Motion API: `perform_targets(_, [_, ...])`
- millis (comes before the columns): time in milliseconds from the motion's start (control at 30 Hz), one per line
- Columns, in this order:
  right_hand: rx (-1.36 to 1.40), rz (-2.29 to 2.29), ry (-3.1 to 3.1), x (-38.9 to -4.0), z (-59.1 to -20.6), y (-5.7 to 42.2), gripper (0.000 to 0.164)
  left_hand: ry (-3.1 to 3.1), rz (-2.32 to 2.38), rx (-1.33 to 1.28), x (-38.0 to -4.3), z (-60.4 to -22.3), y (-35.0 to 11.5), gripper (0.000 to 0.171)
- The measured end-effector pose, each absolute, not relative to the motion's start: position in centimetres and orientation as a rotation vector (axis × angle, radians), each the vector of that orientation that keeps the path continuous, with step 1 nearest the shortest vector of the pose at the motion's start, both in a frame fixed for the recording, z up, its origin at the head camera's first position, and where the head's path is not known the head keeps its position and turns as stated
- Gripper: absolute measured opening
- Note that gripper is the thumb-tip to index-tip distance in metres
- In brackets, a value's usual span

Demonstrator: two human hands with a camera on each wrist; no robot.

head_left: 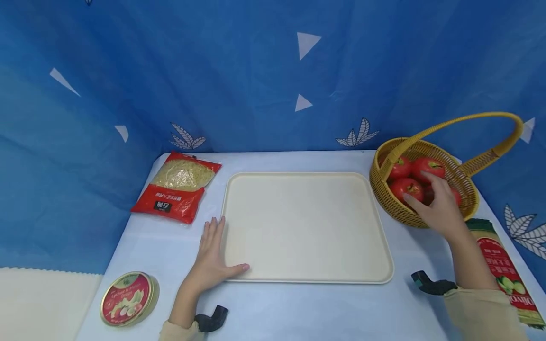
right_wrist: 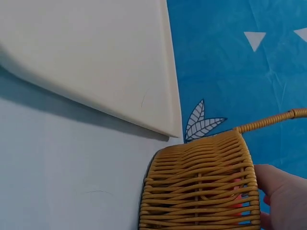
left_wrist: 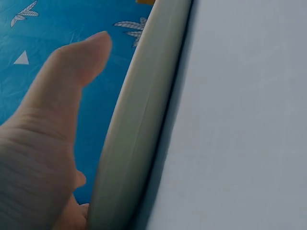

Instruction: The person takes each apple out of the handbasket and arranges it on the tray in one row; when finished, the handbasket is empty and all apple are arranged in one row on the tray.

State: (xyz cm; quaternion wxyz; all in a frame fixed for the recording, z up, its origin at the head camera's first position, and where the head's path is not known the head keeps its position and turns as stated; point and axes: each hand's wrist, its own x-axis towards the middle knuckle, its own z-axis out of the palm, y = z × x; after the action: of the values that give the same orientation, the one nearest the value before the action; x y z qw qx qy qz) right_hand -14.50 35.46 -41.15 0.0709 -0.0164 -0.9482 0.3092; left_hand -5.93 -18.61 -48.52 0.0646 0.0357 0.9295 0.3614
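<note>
blue cloth backdrop [head_left: 239, 71] — white triangles [head_left: 307, 43], leaf prints [head_left: 358, 134], pale tabletop [head_left: 307, 310]

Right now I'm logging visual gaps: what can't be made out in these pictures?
Head: whether the right hand grips any apples; it hides some fingers.
Head: fine print on the tin, too small.
Head: part of the long packet, behind the right sleeve.
Right wrist: bottom of the basket, cut off by the frame.
Left wrist: the left hand, partly beyond the frame.
</note>
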Motion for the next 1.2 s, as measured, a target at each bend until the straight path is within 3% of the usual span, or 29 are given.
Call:
perform_targets(267, [-0.064, 0.846, -3.022, -15.6, -40.9, 36.1, 0.095, 2.802, 0.981, 0.204, -6.2, -48.8, -18.9, 0.150])
perform_targets(433, [-0.096, 0.700, -3.132, -16.3, -40.7, 36.1, 0.095, 2.810, 0.943, 0.239, -6.1, -48.7, -19.0, 0.156])
perform_targets(700, [-0.155, 0.588, -3.244, -17.4, -40.3, 35.6, 0.099, 2.804, 0.919, 0.214, -5.9, -48.8, -19.3, 0.158])
perform_targets(933, [-0.121, 0.560, -3.219, -17.7, -40.4, 35.3, 0.093, 2.793, 0.909, 0.178, -5.8, -48.9, -19.3, 0.161])
perform_targets(1200, [-0.206, 0.572, -3.098, -16.9, -40.9, 35.6, 0.102, 2.781, 0.925, 0.195, -5.9, -48.8, -19.3, 0.160])
